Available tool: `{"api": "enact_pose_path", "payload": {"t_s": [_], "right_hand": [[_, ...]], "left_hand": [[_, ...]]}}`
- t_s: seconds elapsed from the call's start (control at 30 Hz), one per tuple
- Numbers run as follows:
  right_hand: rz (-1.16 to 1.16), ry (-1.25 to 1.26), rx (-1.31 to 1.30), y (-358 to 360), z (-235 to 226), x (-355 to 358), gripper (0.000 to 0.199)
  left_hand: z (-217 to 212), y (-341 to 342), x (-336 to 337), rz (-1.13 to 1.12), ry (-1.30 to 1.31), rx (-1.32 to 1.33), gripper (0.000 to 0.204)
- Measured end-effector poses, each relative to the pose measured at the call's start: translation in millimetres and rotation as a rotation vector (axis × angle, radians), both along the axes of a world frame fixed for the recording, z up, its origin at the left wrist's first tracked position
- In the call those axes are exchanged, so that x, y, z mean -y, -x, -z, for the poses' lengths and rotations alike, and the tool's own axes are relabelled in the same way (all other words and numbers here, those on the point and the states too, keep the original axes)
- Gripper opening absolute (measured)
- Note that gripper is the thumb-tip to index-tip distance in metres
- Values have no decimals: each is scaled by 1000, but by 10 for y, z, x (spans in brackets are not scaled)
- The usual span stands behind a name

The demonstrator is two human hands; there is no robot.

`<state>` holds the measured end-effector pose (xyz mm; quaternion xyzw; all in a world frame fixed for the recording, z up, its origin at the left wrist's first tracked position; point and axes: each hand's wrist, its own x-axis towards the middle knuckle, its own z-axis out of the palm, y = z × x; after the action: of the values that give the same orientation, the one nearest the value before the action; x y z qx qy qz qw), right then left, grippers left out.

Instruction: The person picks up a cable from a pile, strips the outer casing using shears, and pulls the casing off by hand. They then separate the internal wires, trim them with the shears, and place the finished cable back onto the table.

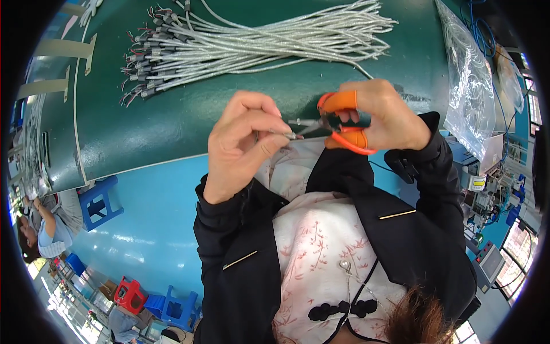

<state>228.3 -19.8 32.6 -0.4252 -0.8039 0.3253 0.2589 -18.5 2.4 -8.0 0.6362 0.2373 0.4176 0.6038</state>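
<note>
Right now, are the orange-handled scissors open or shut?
Open. The scissors show blades spread in a V beside the cable end in the left hand; their handles stand apart in the right hand.

Looks steeply down from the wearer's head through a wide fisheye, close above left hand (246,140) and right hand (385,114), facing table (132,137) beyond.

We see a factory workshop: at 12 o'clock a long dark-green workbench (149,129) bears a heap of slender silver-grey cables (269,46); compact metal machinery with blue parts (492,206) stands at 3; a squat red plastic stool (130,294) sits at 8 on glossy light-blue flooring (154,229); we spot another person (51,232) near 9.
</note>
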Motion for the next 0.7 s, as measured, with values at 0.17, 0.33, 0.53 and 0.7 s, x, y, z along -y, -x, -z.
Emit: {"api": "enact_pose_path", "payload": {"t_s": [0.17,0.33,0.53,0.7], "right_hand": [[332,-5,87,-104,29,109,38],[796,190,16,-507,49,61,37],[876,-337,689,-1257,273,150,32],[889,-299,1000,-1360,283,264,28]], "left_hand": [[2,16,105,-77,14,-17,19],[55,-47,53,-171,-25,-11,20],[-37,-169,15,-245,-96,-22,19],[-55,-192,129,-268,-78,-23,16]]}}
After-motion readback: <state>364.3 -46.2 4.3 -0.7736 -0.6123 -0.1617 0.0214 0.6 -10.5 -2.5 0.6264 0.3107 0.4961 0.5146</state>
